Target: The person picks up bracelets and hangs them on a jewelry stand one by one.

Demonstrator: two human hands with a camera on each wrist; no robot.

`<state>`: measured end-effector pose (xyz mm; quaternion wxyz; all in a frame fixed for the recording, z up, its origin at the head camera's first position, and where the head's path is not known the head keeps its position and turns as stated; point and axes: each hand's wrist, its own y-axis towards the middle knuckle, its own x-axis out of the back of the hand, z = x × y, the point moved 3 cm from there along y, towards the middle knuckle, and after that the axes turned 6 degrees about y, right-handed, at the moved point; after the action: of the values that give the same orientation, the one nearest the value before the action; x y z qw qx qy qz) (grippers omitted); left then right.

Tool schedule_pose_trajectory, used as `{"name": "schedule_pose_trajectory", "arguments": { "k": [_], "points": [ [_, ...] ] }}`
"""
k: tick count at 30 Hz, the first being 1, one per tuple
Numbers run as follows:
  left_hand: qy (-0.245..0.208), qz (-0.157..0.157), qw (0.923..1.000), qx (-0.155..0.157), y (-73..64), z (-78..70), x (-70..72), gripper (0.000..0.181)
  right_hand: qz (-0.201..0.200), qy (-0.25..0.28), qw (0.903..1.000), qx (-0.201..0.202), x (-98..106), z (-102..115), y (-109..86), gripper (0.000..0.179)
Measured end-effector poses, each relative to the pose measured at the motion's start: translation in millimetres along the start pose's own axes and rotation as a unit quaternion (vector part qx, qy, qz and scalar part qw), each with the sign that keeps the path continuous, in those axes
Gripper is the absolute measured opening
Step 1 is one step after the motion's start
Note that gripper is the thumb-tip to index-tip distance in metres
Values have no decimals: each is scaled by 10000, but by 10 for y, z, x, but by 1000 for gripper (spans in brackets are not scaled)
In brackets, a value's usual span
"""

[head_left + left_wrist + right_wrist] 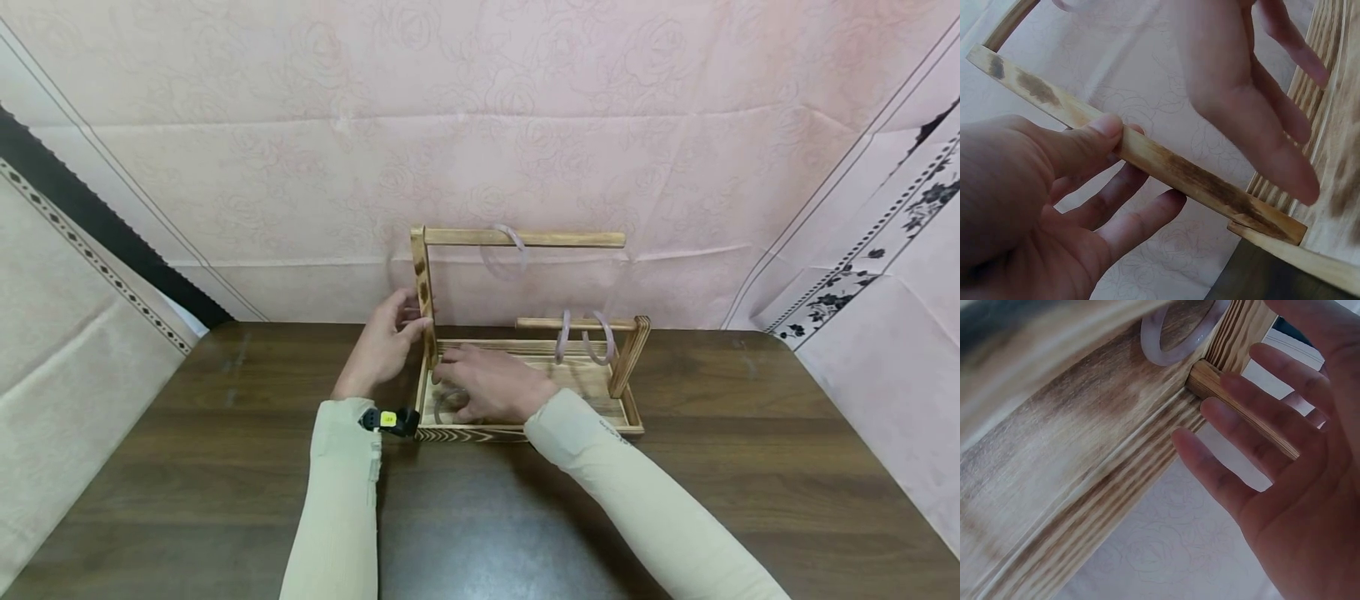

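Observation:
A wooden display stand [525, 434] with a shallow tray base sits near the table's back edge. My left hand [382, 346] grips its tall left post [422, 275], thumb on one face and fingers behind. Over the tray's left part is my right hand [495, 387], fingers loosely extended and holding nothing. A pale ring-shaped bangle [439, 407] lies in the tray beside the right hand, partly covered by it. In the right wrist view, a bangle [1169, 358] rests by the foot of the post. Another bangle [516, 237] hangs on the upper bar [577, 240].
Two more bangles [562, 337] hang from the lower bar [536, 323], which the short right post [630, 358] carries. Brown wooden table [187, 467] surrounds the stand. Behind rises a pale rose-patterned cloth [300, 183]. A small black device [390, 419] sits on the left wrist.

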<state>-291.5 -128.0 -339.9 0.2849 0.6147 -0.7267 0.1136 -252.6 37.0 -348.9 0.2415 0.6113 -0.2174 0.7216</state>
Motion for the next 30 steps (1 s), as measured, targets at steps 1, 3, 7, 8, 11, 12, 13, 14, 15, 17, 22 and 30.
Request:
{"name": "schedule_pose_trajectory", "arguments": {
  "k": [1, 3, 7, 8, 11, 12, 13, 14, 15, 17, 22, 30],
  "points": [
    [2, 4, 10000, 0, -2, -3, 1, 36, 19, -10, 10000, -3, -6, -1, 4, 50],
    [-5, 7, 10000, 8, -3, -6, 1, 36, 67, -27, 10000, -20, -19, -4, 17, 53],
    [-62, 13, 10000, 2, 2, -2, -3, 36, 151, -16, 9998, -113, -45, -9, 39, 56],
    [-66, 8, 10000, 2, 3, -1, -3, 36, 163, -10, 9998, -142, -51, -10, 43, 56],
    [-63, -11, 10000, -22, 8, 3, -5, 36, 207, 15, 9995, -244, -62, -13, 50, 59],
    [-58, -26, 10000, -45, 10, 4, -7, 36, 227, 39, 9993, -282, -67, -18, 52, 60],
    [-50, -41, 10000, -64, 12, 7, -7, 36, 245, 59, 9992, -313, -68, -21, 52, 60],
    [-33, -51, 9999, -100, 15, 10, -8, 37, 262, 81, 9990, -343, -69, -24, 53, 62],
    [-17, -62, 9999, -125, 17, 16, -9, 37, 280, 119, 9989, -364, -68, -27, 52, 63],
    [-2, -82, 9998, -171, 21, 24, -7, 36, 299, 220, 9985, -402, -70, -35, 52, 63],
    [0, -70, 9998, -179, 18, 26, -3, 35, 306, 418, 9979, -385, -64, -36, 55, 57],
    [-20, -86, 9998, -159, 20, 18, -7, 35, 461, 526, 9964, -486, -67, -23, 65, 54]
  ]
}}
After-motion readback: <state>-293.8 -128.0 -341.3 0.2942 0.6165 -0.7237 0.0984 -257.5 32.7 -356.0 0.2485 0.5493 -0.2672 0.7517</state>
